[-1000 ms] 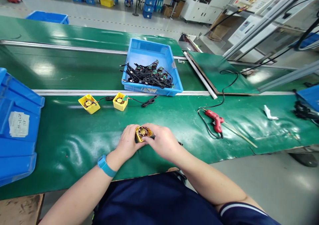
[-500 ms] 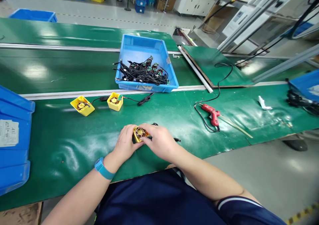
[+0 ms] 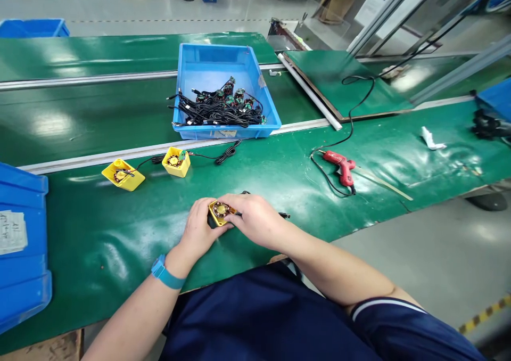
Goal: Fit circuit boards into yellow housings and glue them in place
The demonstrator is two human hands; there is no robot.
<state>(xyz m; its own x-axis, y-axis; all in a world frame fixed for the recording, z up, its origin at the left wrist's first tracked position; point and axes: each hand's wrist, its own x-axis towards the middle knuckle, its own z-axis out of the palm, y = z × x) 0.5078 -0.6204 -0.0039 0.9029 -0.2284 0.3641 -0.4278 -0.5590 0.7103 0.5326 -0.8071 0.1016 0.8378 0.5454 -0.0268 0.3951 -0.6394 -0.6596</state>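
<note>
My left hand (image 3: pixel 198 228) is closed around the left side of a yellow plastic housing (image 3: pixel 217 222) on the green bench. A round copper-wound motor coil (image 3: pixel 222 209) sits inside its opening. The fingers of my right hand (image 3: pixel 255 220) are closed on the housing's right side, at the coil and its black cable. Part of that cable is hidden under my right hand; its plug end (image 3: pixel 284 215) sticks out to the right. Two more yellow housings stand farther back, a left one (image 3: pixel 126 181) and a right one (image 3: pixel 179 168), each with a coil and a cable.
A blue bin (image 3: pixel 227 132) holds several coils with black cables. A red glue gun (image 3: pixel 341 167) lies to the right, its cord trailing back. A white scrap (image 3: pixel 431 139) lies beyond it. A large blue bin (image 3: pixel 24 281) stands at the left edge.
My view has shifted, tilting a little downward. Both hands stay on the yellow housing, which now shows its coil and opening slightly more clearly.
</note>
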